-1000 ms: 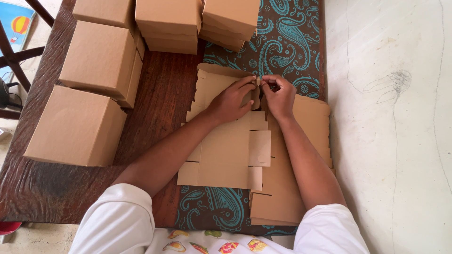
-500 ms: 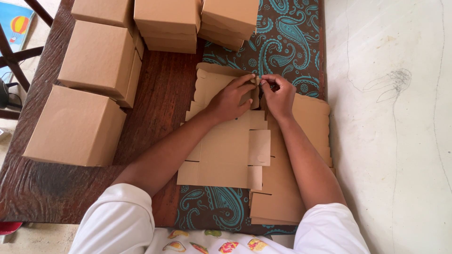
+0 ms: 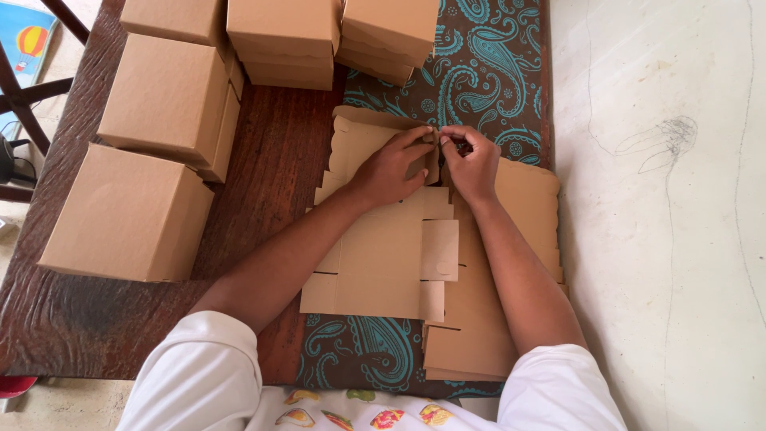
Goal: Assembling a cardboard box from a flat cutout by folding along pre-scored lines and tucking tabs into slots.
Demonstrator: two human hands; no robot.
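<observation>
I'm looking down at both hands at the far edge of a flat cardboard blank (image 3: pixel 383 255) on the worktop (image 3: pixel 279 152). Left hand (image 3: pixel 391 168) lies over the blank's upper panel, fingers curled onto a raised flap (image 3: pixel 375 120). Right hand (image 3: pixel 471 164) is pinched narrow on the same flap edge, thumb and forefinger together; both grips meet at one spot. Can't tell exactly what's between the fingertips, too small.

Progress, my read: early on this piece. Blank is mostly flat, only the far flap is lifted, side tabs lie unfolded. Under it sits a stack of more flat blanks (image 3: pixel 495 319), untouched. Done work: seven or so closed brown boxes (image 3: pixel 136 215), two large ones at left, the rest along the far edge, some stacked. So a good batch is finished, a pile is left.

Surface: dark wood worktop, worn grain, with a brown cloth with teal paisley (image 3: pixel 479 72) under the blanks. Right of it a pale floor (image 3: pixel 662 239), scuffed, with pencil-like scribbles. Dark chair legs (image 3: pixel 24 104) at far left.
</observation>
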